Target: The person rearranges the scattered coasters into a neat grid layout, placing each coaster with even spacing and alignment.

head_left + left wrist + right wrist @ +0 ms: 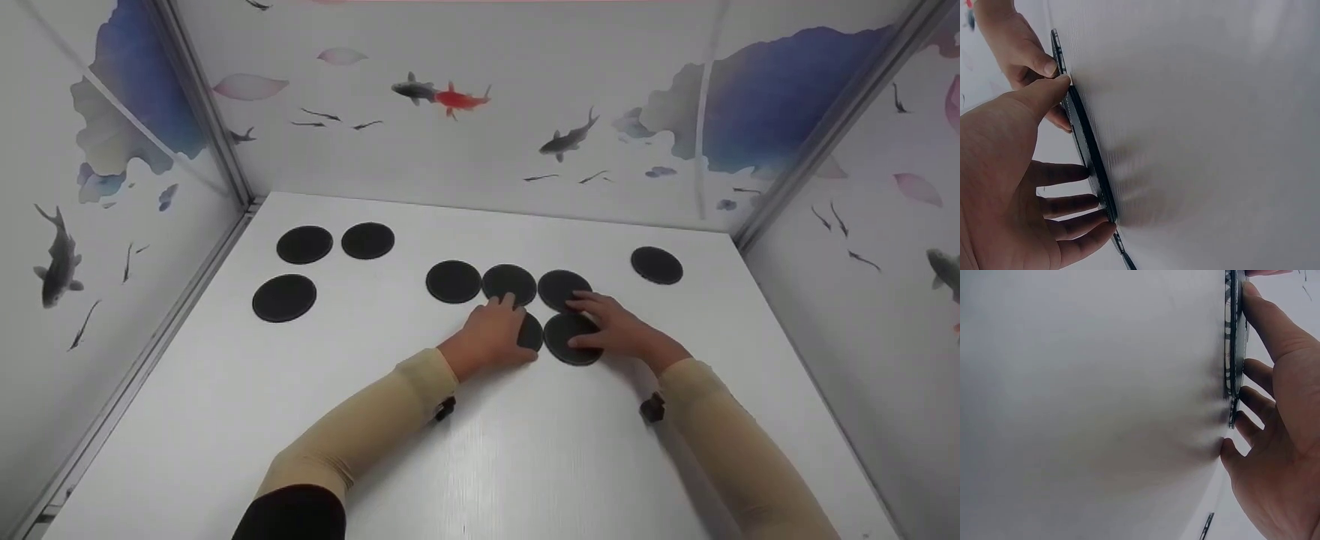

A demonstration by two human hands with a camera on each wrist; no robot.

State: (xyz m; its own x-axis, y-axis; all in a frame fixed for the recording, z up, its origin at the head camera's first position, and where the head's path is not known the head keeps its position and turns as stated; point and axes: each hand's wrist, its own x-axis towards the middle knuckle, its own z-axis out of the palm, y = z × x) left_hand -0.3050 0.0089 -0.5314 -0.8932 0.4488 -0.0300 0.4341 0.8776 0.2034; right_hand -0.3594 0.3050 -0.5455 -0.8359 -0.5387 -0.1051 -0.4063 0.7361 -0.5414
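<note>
My left hand [491, 337] spans a black round coaster [531, 332], thumb at its near edge and fingers toward its far edge. In the left wrist view the thumb and fingertips hold opposite ends of this coaster [1088, 138]. Right beside it lies another coaster [562, 345], on which my right hand [619, 330] rests with spread fingers. The right wrist view shows the thumb on this coaster [1238, 332] and the little finger on the table. Beyond the hands, three coasters form a row: left [453, 282], middle [509, 283] and right [559, 289], the last touched by right-hand fingers.
Three more coasters lie at the far left: one near the back edge [304, 244], one to its right [367, 241] and one nearer [284, 298]. A lone coaster [657, 265] is at the far right. Fish-patterned walls [480, 165] enclose the white table [480, 465].
</note>
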